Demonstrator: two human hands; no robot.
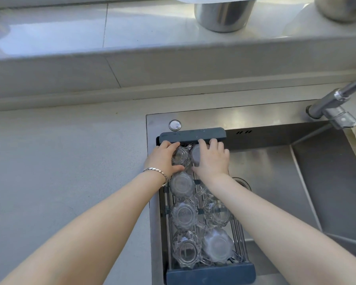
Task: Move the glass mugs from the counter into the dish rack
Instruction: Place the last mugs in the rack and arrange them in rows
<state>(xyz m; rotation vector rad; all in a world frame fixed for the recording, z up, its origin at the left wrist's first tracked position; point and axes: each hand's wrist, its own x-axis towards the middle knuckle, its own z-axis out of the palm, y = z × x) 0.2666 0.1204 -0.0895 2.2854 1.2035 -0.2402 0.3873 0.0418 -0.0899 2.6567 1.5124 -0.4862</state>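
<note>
A dish rack (193,135) with dark blue end bars spans the left side of the steel sink. Several clear glass mugs stand upside down in it, in two rows. My left hand (162,158) grips an upturned glass mug (180,156) at the rack's far left corner. My right hand (212,159) is wrapped around a second glass mug (195,154) right beside it, at the far end. Nearer to me sit more mugs, such as one (181,185) just below my left hand and another (186,251) at the near left.
The steel sink (275,165) lies to the right of the rack, with its drain (243,183) partly hidden by my right arm. A chrome tap (335,101) reaches in from the right. Grey counter (66,161) spreads left. Two metal pots (224,15) stand on the back ledge.
</note>
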